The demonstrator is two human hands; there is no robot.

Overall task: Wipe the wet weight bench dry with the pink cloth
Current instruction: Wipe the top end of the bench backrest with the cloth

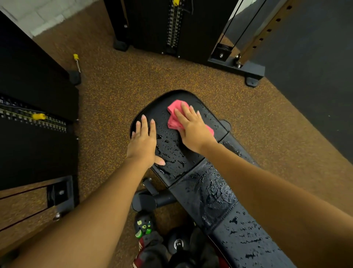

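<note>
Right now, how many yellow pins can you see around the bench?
3. One yellow pin sits in the left weight stack, a second pin is by that machine's foot, a third pin is in the far weight stack at the top edge. More may be hidden.

The pink cloth (172, 118) lies bunched under the flat right hand (191, 130), its folds showing past the fingertips and beside the palm. The black padded weight bench (172, 153) runs under both hands. Water beads between them and back past the wrists.
</note>
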